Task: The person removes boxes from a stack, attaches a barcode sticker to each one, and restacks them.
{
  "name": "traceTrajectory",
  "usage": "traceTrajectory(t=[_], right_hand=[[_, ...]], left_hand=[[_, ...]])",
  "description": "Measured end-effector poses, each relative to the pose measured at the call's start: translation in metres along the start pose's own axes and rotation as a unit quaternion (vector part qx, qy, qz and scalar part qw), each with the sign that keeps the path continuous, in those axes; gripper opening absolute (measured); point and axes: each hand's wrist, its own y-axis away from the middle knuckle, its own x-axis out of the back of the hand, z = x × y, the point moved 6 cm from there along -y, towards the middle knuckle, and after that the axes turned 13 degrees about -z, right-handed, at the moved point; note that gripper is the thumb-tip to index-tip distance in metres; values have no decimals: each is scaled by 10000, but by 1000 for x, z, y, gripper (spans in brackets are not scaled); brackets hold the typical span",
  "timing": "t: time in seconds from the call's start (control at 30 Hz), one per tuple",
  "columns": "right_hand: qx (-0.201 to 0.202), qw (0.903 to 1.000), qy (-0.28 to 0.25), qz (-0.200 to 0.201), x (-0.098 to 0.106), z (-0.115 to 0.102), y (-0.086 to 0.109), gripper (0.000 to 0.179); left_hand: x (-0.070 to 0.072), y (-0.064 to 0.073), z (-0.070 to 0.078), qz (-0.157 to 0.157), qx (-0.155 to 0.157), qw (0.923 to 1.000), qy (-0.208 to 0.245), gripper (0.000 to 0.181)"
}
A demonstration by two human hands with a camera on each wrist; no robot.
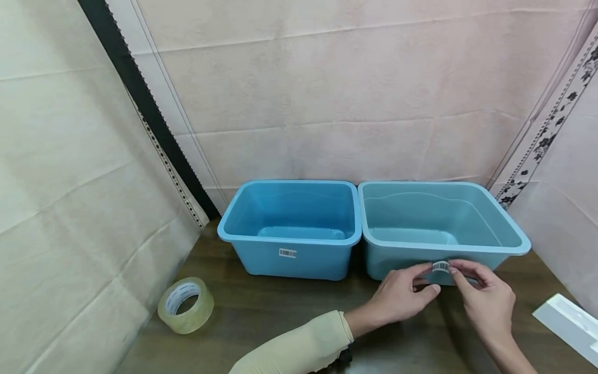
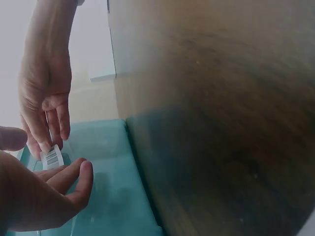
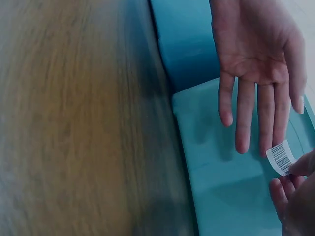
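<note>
A small white barcode sticker (image 3: 281, 158) curves slightly in front of the green-blue plastic tub (image 1: 467, 255). My right hand (image 1: 490, 301) pinches one end of it between thumb and fingertips. At the sticker's other end are the fingertips of my left hand (image 1: 402, 293), which comes in from the left under a pale sleeve. In the right wrist view, the fingers of that hand are nearly straight, with the thumb held apart from them. The left wrist view also has the sticker between the two hands, against the tub's front wall.
Left of this tub stands a bluer tub (image 1: 299, 262), with a barcode label (image 1: 287, 253) on its front. A roll of clear tape (image 1: 198, 315) lies on the dark wooden table (image 1: 233, 317). A white box-like object (image 1: 567, 324) is at the right edge. Cloth (image 1: 327, 104) hangs behind.
</note>
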Motion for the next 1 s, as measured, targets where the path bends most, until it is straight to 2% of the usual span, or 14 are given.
traceTrajectory(t=[0.17, 0.27, 0.4, 0.57, 0.67, 0.73, 0.8, 0.87, 0.93, 1.0], right_hand=[[183, 9997, -176, 49, -3, -1, 0, 14], [154, 9996, -210, -49, -5, -2, 1, 15], [38, 9996, -189, -220, -10, -3, 4, 18], [-26, 9995, -197, -252, -12, -5, 6, 20], [-144, 9997, -109, -148, -8, -3, 6, 20], [-190, 9998, 7, -4, -4, -2, 6, 18], [-185, 9998, 121, -22, -1, 0, 4, 20], [-100, 9995, 145, -256, -1, 2, 0, 23], [-21, 9978, 58, -666, -4, 6, -6, 27], [19, 9947, -117, -1021, -8, 9, -12, 30]], left_hand=[[-2, 4, 2, -52, -85, 10000, 8, 54], [-4, 5, 2, -134, -13, 9999, -80, 57], [-4, 5, 4, -118, 278, 9976, -623, 58], [2, 6, 6, 13, 631, 9901, -1253, 55], [5, 8, 7, 107, 674, 9864, -1496, 51], [6, 6, 8, 50, 509, 9861, -1579, 46], [7, -1, 11, -139, 238, 9872, -1573, 41], [7, -10, 12, -403, 27, 9904, -1326, 37], [9, -20, 11, -589, 13, 9925, -1069, 35], [12, -25, 8, -648, 116, 9937, -902, 35]])
